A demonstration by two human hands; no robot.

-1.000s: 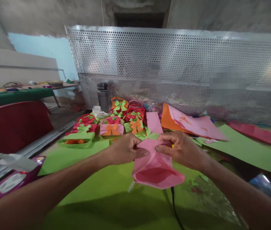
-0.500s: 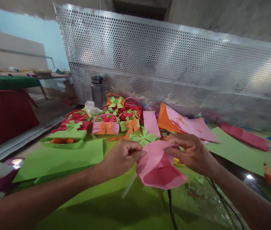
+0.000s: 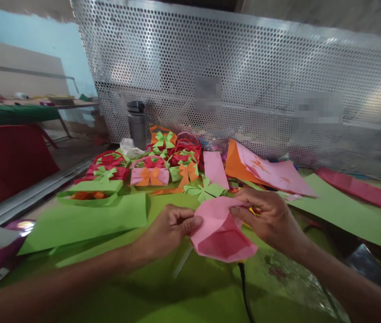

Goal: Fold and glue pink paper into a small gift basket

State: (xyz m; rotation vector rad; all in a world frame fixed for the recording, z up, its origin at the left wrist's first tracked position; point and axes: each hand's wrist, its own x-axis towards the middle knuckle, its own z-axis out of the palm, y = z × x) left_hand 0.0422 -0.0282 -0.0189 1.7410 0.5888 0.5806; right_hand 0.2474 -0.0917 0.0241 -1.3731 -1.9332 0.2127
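Note:
A folded piece of pink paper (image 3: 212, 220) is held up above the green tabletop, its lower side gaping like a pocket. My left hand (image 3: 173, 226) pinches its left edge between thumb and fingers. At the upper right edge, my right hand (image 3: 264, 215) grips the paper the same way. Just behind the pink paper lies a green paper bow (image 3: 205, 190). Part of a yellow object (image 3: 251, 219) shows behind my right hand, mostly hidden. A black cable (image 3: 244, 287) runs toward me from beneath the paper.
Several small paper bags with bows (image 3: 150, 176) stand at the back left, near a grey bottle (image 3: 137, 125). Green sheets (image 3: 109, 220) lie at left and right. Pink and orange sheets (image 3: 271, 172) sit at the back right. A perforated metal panel (image 3: 183, 58) closes off the rear.
My hands keep their pinch on the pink paper, which has shifted slightly left and tilted a little. The camera view has moved slightly.

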